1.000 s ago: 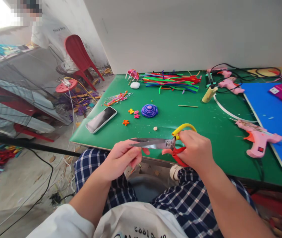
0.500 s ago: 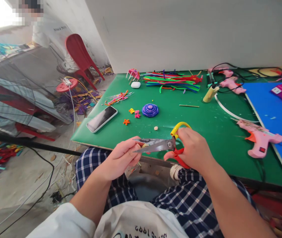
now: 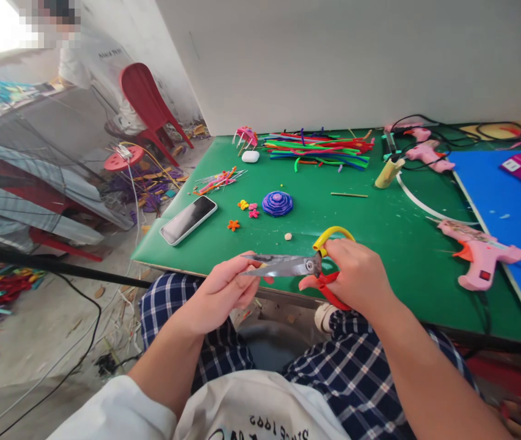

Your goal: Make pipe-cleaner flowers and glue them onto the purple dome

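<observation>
My right hand (image 3: 356, 272) grips the scissors (image 3: 287, 266) by their yellow and red handles, the blades pointing left. The blade tips reach my left hand (image 3: 223, 290), whose fingers are pinched around something small and mostly hidden between the blades. Beyond the hands on the green table (image 3: 306, 177) are a round blue and purple coiled piece (image 3: 277, 203), an orange flower (image 3: 233, 225), a pink flower (image 3: 253, 211), a yellow flower (image 3: 242, 204) and a small pale bead (image 3: 288, 236).
A phone (image 3: 189, 220) lies at the table's left edge. Behind are thin sticks (image 3: 221, 180), a white case (image 3: 250, 157) and colourful pipe cleaners (image 3: 319, 150). Right of my hands lies a pink glue gun (image 3: 480, 253) beside a blue board (image 3: 517, 232). A person sits far left.
The scissors have shifted slightly left, and their blades look a little closer together. My left hand has barely moved.
</observation>
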A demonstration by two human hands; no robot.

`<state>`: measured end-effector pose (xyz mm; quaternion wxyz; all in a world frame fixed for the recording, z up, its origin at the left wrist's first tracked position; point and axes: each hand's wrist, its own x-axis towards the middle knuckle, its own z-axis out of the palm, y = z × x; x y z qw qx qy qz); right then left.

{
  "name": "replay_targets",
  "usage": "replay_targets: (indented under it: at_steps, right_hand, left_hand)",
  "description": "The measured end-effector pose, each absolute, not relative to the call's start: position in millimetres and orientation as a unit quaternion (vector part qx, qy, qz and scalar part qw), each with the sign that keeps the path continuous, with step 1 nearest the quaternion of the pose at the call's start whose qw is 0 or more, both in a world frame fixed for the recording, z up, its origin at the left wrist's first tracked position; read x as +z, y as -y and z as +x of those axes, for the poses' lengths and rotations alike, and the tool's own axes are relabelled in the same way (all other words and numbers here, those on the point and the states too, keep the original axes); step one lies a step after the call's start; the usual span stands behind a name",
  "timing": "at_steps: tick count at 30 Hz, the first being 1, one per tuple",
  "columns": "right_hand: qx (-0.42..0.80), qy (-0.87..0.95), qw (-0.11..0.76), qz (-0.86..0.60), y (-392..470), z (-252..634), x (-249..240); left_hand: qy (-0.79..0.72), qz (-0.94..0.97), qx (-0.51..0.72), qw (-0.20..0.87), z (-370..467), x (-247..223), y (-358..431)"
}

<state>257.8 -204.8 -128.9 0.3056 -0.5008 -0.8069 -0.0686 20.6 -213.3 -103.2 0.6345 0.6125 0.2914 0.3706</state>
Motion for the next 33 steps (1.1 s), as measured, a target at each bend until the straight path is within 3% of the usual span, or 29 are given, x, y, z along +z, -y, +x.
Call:
replay_targets:
  at_steps: [11, 17, 27, 33]
  right_hand:
    - [-0.101, 0.782, 0.318, -0.527, 204, 256, -132]
    - [-0.010, 0.777, 0.377, -0.504, 202, 257, -129]
    - [-0.014, 0.813, 0.325, -0.482, 204, 253, -130]
    - [0.001, 0.828, 0.299, -0.474, 206, 256, -131]
  left_hand:
    - [-0.322, 0.609, 0.385, 0.614, 25, -99, 212]
    - [-0.349, 0.653, 0.400, 0.540, 26, -95, 212]
    - [-0.339, 0.736, 0.347, 0.472, 25, -92, 209]
    - [-0.352, 0.708, 0.314, 0.526, 25, -90, 210]
